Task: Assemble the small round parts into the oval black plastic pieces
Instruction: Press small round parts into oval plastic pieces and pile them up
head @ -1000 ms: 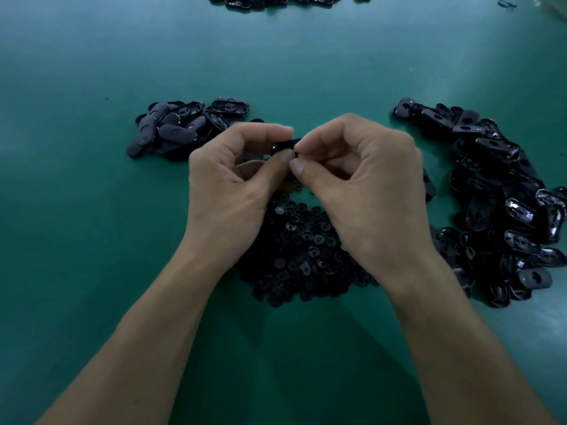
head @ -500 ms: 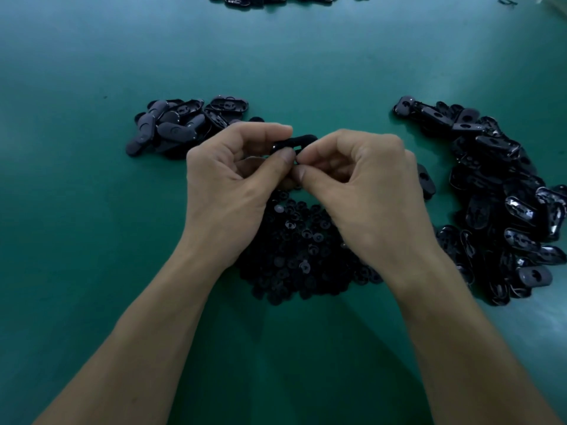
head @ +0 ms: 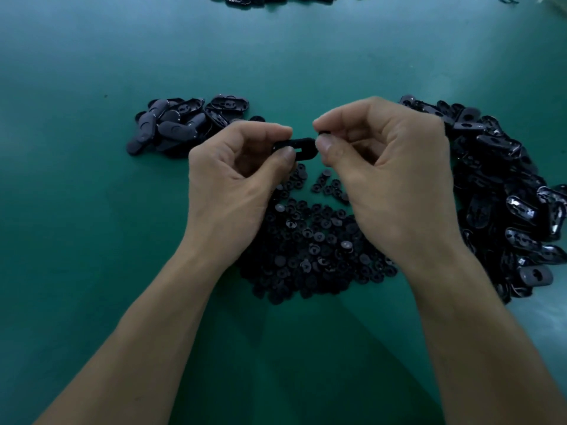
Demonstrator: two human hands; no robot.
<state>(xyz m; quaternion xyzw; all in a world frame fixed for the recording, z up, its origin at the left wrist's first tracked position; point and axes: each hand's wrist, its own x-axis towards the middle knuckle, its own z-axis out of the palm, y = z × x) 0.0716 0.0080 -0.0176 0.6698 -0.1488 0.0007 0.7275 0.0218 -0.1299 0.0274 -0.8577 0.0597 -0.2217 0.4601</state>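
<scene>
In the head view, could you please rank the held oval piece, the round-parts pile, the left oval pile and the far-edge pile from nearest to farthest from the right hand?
1. held oval piece, in the left hand, beside the right hand, which pinches a small round part.
2. round-parts pile, beneath that hand.
3. left oval pile, past the left hand.
4. far-edge pile, top of view.

Plain teal-green all over the desk [head: 92,240], washing to paler blue far off. Matte black on the lifted oval piece [head: 299,147]. Black flecked with grey through the heap of small round parts [head: 313,240]. Dull charcoal-black on the left pile of ovals [head: 181,124]; glossy black with white glints on the right pile of ovals [head: 506,194].
</scene>
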